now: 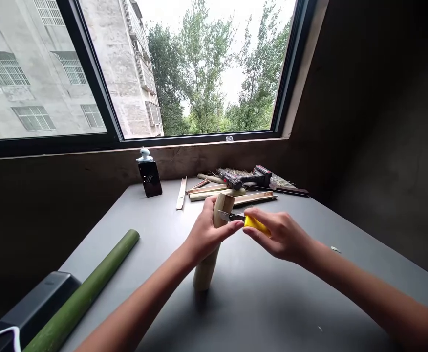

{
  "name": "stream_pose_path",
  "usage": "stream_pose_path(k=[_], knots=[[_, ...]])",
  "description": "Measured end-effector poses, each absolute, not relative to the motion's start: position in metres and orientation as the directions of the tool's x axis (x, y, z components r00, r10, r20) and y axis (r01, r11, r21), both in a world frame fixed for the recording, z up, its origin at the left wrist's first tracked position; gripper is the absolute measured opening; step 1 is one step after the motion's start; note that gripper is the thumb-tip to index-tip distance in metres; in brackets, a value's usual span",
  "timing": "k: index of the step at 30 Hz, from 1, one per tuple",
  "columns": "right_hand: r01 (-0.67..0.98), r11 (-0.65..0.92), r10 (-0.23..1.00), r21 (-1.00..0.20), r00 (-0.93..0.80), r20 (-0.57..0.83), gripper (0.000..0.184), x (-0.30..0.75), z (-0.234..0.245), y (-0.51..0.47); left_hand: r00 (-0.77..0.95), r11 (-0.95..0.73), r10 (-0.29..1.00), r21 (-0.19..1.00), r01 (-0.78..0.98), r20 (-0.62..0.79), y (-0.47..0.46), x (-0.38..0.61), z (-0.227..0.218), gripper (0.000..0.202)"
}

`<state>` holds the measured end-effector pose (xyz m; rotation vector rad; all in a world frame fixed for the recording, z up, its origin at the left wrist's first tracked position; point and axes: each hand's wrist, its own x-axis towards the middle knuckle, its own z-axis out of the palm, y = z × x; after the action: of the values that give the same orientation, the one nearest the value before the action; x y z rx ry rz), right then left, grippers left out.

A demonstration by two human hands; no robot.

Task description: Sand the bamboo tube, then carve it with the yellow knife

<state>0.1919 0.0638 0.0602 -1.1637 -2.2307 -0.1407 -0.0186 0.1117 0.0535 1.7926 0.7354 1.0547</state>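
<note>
A pale bamboo tube [207, 271] stands almost upright on the grey table [272, 303], its foot resting on the surface. My left hand [204, 234] is wrapped round its upper part, thumb stretched toward the blade. My right hand [282, 234] grips a yellow-handled knife [256, 224], whose short blade [225, 215] lies against the tube just below its open top.
A long green bamboo pole [85, 293] lies at the left, beside a black box [34, 308]. At the back are bamboo strips [232, 195], a cordless drill [248, 177], a brush, a dark phone [150, 178] with a small white figure on top, and a window behind.
</note>
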Motion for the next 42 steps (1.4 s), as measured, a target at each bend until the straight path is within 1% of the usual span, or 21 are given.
stream_pose_path(k=[4,10,13,16,20,29,32,34,36,38,40,42], knots=[[0.810,0.572,0.707,-0.130,-0.407,0.578,0.029,0.191,0.066,0.059,0.427,-0.434,0.833,0.895,0.108,0.352,0.108,-0.017,0.055,0.055],[0.845,0.534,0.643,-0.026,-0.386,0.662,0.029,0.193,0.059,0.064,0.358,-0.415,0.873,0.890,0.188,0.331,0.103,-0.013,0.055,0.054],[0.854,0.520,0.628,-0.018,-0.368,0.686,0.031,0.193,0.052,0.072,0.329,-0.378,0.895,0.902,0.207,0.300,0.101,-0.009,0.057,0.051],[0.861,0.507,0.634,-0.046,-0.336,0.697,0.034,0.192,0.048,0.079,0.317,-0.343,0.910,0.916,0.208,0.269,0.099,-0.005,0.059,0.048],[0.873,0.479,0.671,-0.094,-0.295,0.681,0.037,0.192,0.048,0.086,0.285,-0.307,0.928,0.924,0.227,0.238,0.100,-0.004,0.059,0.051],[0.932,0.310,0.775,-0.188,-0.133,0.618,0.043,0.188,0.049,0.096,0.289,-0.268,0.937,0.933,0.240,0.195,0.107,-0.004,0.064,0.055],[0.947,0.201,0.794,-0.250,-0.008,0.607,0.042,0.209,0.063,0.108,0.297,-0.263,0.937,0.931,0.255,0.183,0.102,-0.008,0.062,0.053],[0.945,0.072,0.765,-0.320,0.154,0.626,0.045,0.236,0.077,0.114,0.317,-0.259,0.933,0.931,0.256,0.172,0.099,-0.009,0.057,0.051],[0.927,-0.003,0.720,-0.374,0.262,0.643,0.048,0.260,0.088,0.113,0.343,-0.245,0.927,0.939,0.240,0.154,0.100,-0.007,0.053,0.051],[0.921,0.028,0.726,-0.388,0.247,0.641,0.046,0.269,0.091,0.108,0.359,-0.226,0.923,0.951,0.209,0.140,0.105,-0.005,0.051,0.052],[0.919,0.144,0.784,-0.367,0.120,0.609,0.043,0.259,0.085,0.100,0.361,-0.214,0.922,0.961,0.173,0.141,0.111,-0.004,0.050,0.054],[0.901,0.278,0.830,-0.333,-0.051,0.556,0.046,0.237,0.075,0.091,0.359,-0.212,0.921,0.968,0.138,0.151,0.116,-0.006,0.050,0.056]])
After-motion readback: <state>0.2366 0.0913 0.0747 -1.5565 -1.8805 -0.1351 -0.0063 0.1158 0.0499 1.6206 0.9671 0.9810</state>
